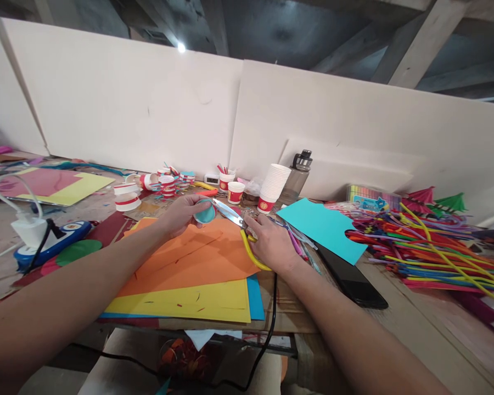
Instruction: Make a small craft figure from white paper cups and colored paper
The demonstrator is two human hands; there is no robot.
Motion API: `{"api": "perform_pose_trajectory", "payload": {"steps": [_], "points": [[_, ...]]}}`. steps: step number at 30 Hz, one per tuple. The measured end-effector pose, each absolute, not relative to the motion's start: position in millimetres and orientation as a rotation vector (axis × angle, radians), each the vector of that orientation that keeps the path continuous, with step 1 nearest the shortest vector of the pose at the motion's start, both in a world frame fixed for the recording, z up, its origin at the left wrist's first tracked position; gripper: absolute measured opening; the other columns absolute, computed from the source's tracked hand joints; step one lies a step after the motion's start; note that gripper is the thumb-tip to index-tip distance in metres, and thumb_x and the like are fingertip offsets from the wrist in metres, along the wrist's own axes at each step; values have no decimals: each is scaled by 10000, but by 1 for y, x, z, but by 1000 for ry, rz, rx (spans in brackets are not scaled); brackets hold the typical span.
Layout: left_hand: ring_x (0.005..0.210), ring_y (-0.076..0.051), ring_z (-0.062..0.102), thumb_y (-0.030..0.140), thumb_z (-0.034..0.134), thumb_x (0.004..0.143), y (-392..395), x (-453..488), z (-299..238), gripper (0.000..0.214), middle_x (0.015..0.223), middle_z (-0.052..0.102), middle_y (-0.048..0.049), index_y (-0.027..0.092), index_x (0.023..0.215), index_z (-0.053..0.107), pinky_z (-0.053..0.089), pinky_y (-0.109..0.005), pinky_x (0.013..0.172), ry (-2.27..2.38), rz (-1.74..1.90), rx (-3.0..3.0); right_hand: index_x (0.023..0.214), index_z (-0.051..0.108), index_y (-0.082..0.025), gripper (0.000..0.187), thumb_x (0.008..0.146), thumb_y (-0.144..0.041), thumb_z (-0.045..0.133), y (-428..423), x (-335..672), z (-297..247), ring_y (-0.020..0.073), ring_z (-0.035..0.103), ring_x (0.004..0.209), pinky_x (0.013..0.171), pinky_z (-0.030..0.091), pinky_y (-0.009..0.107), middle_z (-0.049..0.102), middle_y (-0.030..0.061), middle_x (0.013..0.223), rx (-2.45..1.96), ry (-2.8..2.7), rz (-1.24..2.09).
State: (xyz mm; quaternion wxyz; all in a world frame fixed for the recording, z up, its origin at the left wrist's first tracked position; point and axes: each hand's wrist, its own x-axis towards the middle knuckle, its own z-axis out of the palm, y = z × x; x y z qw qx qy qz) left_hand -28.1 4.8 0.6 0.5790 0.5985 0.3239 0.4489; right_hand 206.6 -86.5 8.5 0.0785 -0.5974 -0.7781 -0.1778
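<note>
Between the thumb and fingers of my left hand [184, 213] is a small round piece of light blue paper [206, 212]. My right hand [270, 241] grips a pair of scissors [230, 213] with yellow handles; the blades point left, their tips close to the edge of the blue circle. Whether the blades touch the paper I cannot tell. Below both hands lie orange sheets [181, 258] on top of a yellow sheet [189, 303], with blue paper [256, 299] showing at the edge. Right of my right hand is a turquoise sheet [321, 225] with a curved notch cut from its side.
A stack of paper cups [274, 186] and a bottle [298, 175] stand at the back. Colourful pipe cleaners [436, 252] cover the right side, beside a black phone-like slab [349, 277]. A blue power strip [51, 244] with a white charger [28, 230] sits left. A black cable [274, 307] hangs over the front edge.
</note>
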Motion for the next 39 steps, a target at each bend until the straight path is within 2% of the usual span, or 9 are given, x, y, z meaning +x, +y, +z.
{"api": "perform_pose_trajectory", "payload": {"steps": [8, 13, 18, 21, 24, 30, 39], "points": [[507, -75, 499, 464, 848, 640, 0, -25, 6, 396, 635, 593, -20, 119, 691, 661, 428, -169, 390, 762, 1022, 1334, 1314, 579, -241, 381, 957, -275, 451, -85, 207, 7, 226, 638, 938, 620, 390, 280, 639, 105, 1172, -1762, -2344, -530], [534, -75, 512, 439, 840, 665, 2, -27, 4, 357, 674, 615, -20, 124, 728, 683, 440, -169, 408, 765, 1037, 1329, 1287, 600, -239, 368, 942, -263, 473, -87, 205, 8, 229, 651, 928, 627, 403, 282, 661, 101, 1138, -1795, -2327, -457], [532, -78, 518, 420, 832, 670, 5, -28, 2, 331, 690, 631, -23, 131, 763, 701, 432, -171, 399, 766, 1022, 1341, 1333, 585, -247, 404, 949, -228, 461, -86, 204, 7, 232, 653, 991, 733, 454, 293, 675, 100, 1187, -1799, -2285, -352], [523, -84, 518, 419, 835, 656, 5, -28, 1, 346, 682, 632, -32, 120, 774, 707, 421, -176, 381, 768, 998, 1340, 1329, 595, -229, 394, 957, -233, 462, -83, 206, 5, 228, 647, 1010, 794, 464, 292, 692, 96, 1148, -1757, -2234, -277], [537, -89, 528, 405, 833, 658, 5, -28, 1, 335, 708, 650, -41, 120, 777, 702, 427, -178, 381, 767, 1000, 1319, 1364, 571, -219, 415, 965, -237, 458, -82, 208, 3, 219, 625, 1075, 864, 460, 287, 676, 96, 1210, -1662, -2206, -222], [518, -90, 530, 358, 830, 643, 5, -29, 6, 290, 678, 647, -25, 131, 735, 675, 418, -186, 378, 783, 1076, 1205, 1338, 590, -264, 416, 928, -272, 523, -87, 204, 8, 224, 638, 990, 729, 460, 280, 641, 100, 1185, -1744, -2240, -161], [486, -86, 509, 377, 835, 636, 5, -29, 6, 307, 615, 614, -23, 121, 705, 679, 409, -181, 364, 762, 1012, 1258, 1385, 552, -271, 463, 923, -282, 525, -87, 205, 7, 231, 638, 964, 664, 423, 281, 615, 104, 1199, -1781, -2305, -362]]}}
